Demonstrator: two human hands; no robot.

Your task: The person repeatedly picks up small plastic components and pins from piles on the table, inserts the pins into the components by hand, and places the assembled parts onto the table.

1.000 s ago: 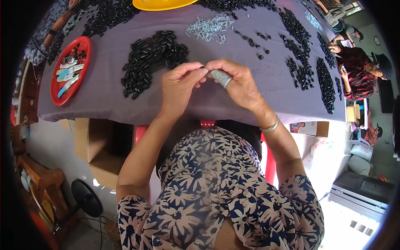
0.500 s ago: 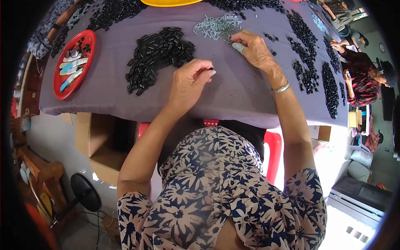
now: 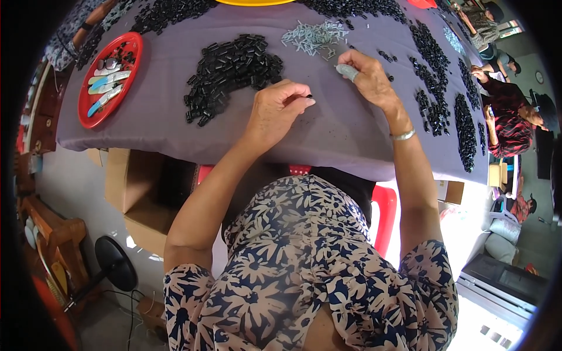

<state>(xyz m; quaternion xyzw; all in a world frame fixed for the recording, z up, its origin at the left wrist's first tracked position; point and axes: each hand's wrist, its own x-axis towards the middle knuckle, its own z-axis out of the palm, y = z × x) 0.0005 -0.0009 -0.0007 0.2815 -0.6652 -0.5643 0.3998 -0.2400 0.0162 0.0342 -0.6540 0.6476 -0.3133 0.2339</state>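
My left hand (image 3: pixel 275 111) is closed in a pinch, with the end of a small black cylindrical piece (image 3: pixel 310 96) showing between thumb and fingertips. To its right, my right hand (image 3: pixel 373 82) has thumb and index finger pressed together; whatever they hold is too small to make out. A pale grey wrap (image 3: pixel 346 71) covers its thumb. Just beyond the right fingertips lies a loose heap of thin, clear, tube-like pieces (image 3: pixel 313 38). A curved pile of short black cylinders (image 3: pixel 228 73) spreads out to the left of my left hand.
On the purple-grey tablecloth (image 3: pixel 345 143), a red oval tray (image 3: pixel 137 55) at the left holds blue-and-white handled tools and dark scraps. More black pieces (image 3: pixel 430 105) lie in rows at the right. A yellow basin (image 3: pixel 254 2) stands at the far edge. Other people sit around the table.
My right hand has drawn slightly back from the clear pieces, towards me. My left hand keeps its pinch on the black piece. The whole view has shifted a little.
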